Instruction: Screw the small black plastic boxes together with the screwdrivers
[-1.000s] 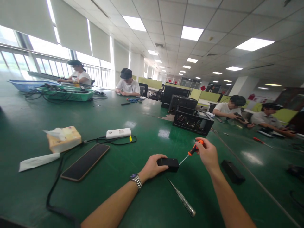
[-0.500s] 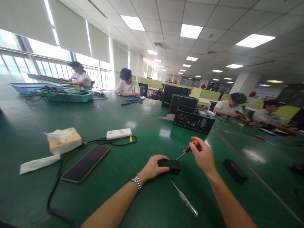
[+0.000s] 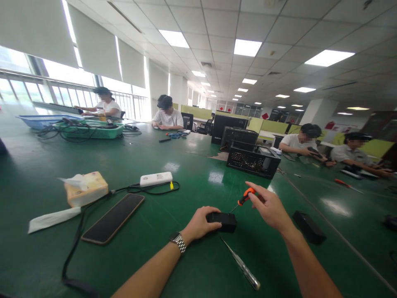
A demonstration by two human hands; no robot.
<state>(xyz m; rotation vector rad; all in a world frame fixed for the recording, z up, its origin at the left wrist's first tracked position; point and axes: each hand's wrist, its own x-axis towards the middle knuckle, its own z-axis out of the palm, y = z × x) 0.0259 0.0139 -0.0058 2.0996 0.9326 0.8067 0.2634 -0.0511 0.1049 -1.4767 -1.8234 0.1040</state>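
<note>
A small black box-shaped case rests on the green table, with my left hand wrapped round its left end. My right hand holds the orange and black handle of a screwdriver between thumb and fingers. The screwdriver leans down to the left, its thin shaft reaching the far top edge of the case; whether the tip sits in a screw is too small to tell. Nearer to me lies a second screwdriver with a clear handle. To the right of my right hand is another black block.
Left of my hands lie a phone, a tissue pack and a white power strip with a black cable. Farther back stand a computer case and a green basket of cables. Several people sit around the table.
My right hand's fingers have opened and shifted on the screwdriver handle, index finger now stretched out along the top. The left hand stays on the case. The whole view has shifted slightly.
</note>
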